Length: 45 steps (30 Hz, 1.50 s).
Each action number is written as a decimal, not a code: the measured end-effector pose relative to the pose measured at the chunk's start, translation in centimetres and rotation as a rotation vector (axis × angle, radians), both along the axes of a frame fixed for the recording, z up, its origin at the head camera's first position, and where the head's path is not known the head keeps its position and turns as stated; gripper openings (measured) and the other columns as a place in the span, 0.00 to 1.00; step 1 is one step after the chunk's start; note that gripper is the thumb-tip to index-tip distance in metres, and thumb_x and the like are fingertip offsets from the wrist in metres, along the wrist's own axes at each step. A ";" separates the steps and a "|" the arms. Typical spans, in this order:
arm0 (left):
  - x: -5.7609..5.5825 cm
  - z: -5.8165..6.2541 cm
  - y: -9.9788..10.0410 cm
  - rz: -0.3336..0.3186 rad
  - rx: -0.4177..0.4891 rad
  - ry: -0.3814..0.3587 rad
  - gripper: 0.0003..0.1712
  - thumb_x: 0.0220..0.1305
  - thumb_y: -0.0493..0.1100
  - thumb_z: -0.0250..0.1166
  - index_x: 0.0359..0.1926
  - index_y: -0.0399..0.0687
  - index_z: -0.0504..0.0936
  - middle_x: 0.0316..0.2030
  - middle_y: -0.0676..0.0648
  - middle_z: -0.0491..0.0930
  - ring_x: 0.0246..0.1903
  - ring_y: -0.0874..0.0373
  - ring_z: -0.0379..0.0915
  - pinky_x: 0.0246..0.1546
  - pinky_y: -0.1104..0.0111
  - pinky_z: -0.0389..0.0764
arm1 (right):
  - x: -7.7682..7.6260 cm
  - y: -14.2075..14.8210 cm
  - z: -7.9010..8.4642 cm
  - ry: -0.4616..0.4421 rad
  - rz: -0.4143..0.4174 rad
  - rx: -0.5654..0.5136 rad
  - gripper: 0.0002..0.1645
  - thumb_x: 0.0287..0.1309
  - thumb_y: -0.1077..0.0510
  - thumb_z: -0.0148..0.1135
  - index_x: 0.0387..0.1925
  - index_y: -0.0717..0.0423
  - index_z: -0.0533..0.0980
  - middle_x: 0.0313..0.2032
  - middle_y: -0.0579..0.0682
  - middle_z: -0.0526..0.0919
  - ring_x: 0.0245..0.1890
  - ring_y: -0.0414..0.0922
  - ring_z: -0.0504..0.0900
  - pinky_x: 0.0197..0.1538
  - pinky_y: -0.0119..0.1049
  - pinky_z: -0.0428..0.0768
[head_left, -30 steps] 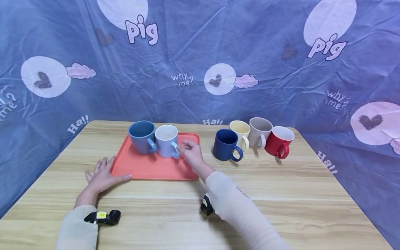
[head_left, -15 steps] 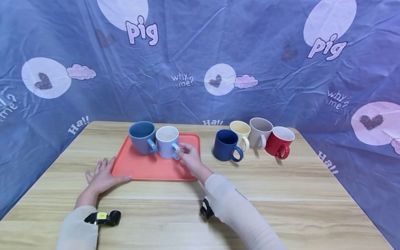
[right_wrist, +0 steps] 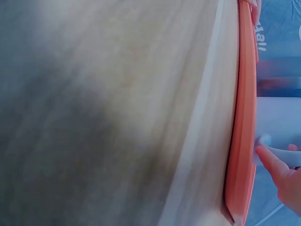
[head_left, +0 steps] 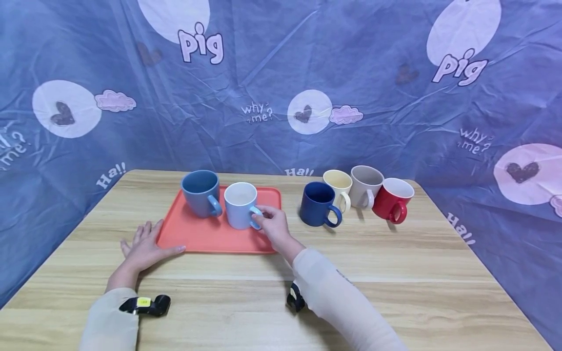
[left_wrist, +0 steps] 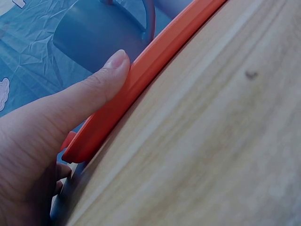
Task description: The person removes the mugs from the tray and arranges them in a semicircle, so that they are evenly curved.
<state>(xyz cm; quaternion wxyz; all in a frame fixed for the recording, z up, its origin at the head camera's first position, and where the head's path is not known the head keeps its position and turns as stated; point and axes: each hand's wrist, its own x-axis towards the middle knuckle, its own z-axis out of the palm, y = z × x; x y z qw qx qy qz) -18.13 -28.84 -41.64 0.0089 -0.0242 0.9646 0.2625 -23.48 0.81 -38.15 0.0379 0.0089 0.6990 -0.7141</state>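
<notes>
A light blue mug [head_left: 237,212] with a white inside stands upright on the orange-red tray [head_left: 202,239]. My right hand [head_left: 276,228] pinches its handle; in the right wrist view the thumb [right_wrist: 275,165] lies against the handle's lower end. To the left of it, a larger teal-blue mug [head_left: 199,195] stands on the tray, a small gap apart. My left hand [head_left: 146,252] rests around the tray's near left corner, fingers spread along the left side. Its thumb [left_wrist: 96,89] lies along the front rim in the left wrist view, while its other fingers are mostly hidden.
Right of the tray on the wooden table [head_left: 228,302] stand a navy mug [head_left: 316,204], a cream mug [head_left: 338,181], a grey mug [head_left: 365,185] and a red mug [head_left: 391,197], close together. Behind the table hangs a blue printed cloth [head_left: 263,58].
The light blue mug has come toward me and slightly right, away from the teal-blue mug, with my right hand on its handle. My left hand stays at the tray corner.
</notes>
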 end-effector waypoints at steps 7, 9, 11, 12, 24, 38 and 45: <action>-0.1 0.0 0.0 0.000 -0.002 0.002 0.64 0.38 0.71 0.59 0.64 0.34 0.41 0.59 0.23 0.36 0.58 0.32 0.21 0.42 0.38 0.17 | 0.4 0.4 -0.1 0.002 -0.038 0.008 0.13 0.45 0.68 0.61 0.38 0.63 0.78 0.26 0.52 0.74 0.25 0.42 0.73 0.33 0.45 0.77; -0.1 0.0 0.1 0.001 -0.003 0.002 0.64 0.38 0.71 0.59 0.64 0.34 0.42 0.59 0.23 0.36 0.58 0.32 0.21 0.42 0.38 0.17 | 0.5 0.5 -0.1 0.003 -0.055 0.014 0.12 0.45 0.67 0.62 0.36 0.63 0.78 0.24 0.51 0.73 0.24 0.41 0.72 0.31 0.44 0.77; -0.1 0.0 0.0 0.001 -0.006 0.002 0.64 0.38 0.71 0.59 0.64 0.34 0.42 0.59 0.23 0.36 0.58 0.32 0.22 0.42 0.37 0.17 | 0.6 0.5 -0.1 0.001 -0.067 0.015 0.11 0.45 0.67 0.62 0.35 0.63 0.78 0.24 0.51 0.73 0.23 0.41 0.72 0.30 0.42 0.78; -0.1 -0.1 0.0 0.001 -0.007 0.003 0.64 0.38 0.71 0.59 0.64 0.34 0.42 0.59 0.23 0.36 0.58 0.32 0.22 0.42 0.37 0.18 | 0.7 0.5 -0.1 0.000 -0.072 0.015 0.11 0.45 0.67 0.62 0.35 0.63 0.78 0.23 0.51 0.73 0.23 0.41 0.72 0.29 0.41 0.78; -0.2 -0.3 -0.1 0.001 -0.008 0.009 0.64 0.38 0.71 0.59 0.64 0.34 0.42 0.59 0.23 0.36 0.58 0.32 0.22 0.42 0.37 0.18 | 1.1 0.5 -0.1 0.024 -0.083 -0.005 0.09 0.45 0.68 0.62 0.33 0.66 0.78 0.22 0.51 0.74 0.21 0.40 0.72 0.26 0.40 0.78; -0.2 -0.4 -0.1 -0.002 -0.008 0.006 0.65 0.38 0.71 0.59 0.64 0.34 0.41 0.59 0.23 0.36 0.58 0.31 0.22 0.41 0.37 0.17 | 1.7 0.6 1.0 0.073 -0.008 0.022 0.08 0.46 0.67 0.62 0.32 0.64 0.78 0.23 0.52 0.76 0.23 0.44 0.75 0.28 0.46 0.77; 0.0 -0.1 0.0 -0.005 0.002 0.008 0.64 0.38 0.71 0.60 0.64 0.33 0.41 0.59 0.23 0.36 0.58 0.32 0.22 0.42 0.37 0.17 | 1.9 0.8 2.2 0.130 -0.025 0.004 0.08 0.44 0.69 0.62 0.31 0.68 0.78 0.19 0.50 0.76 0.20 0.47 0.75 0.23 0.42 0.77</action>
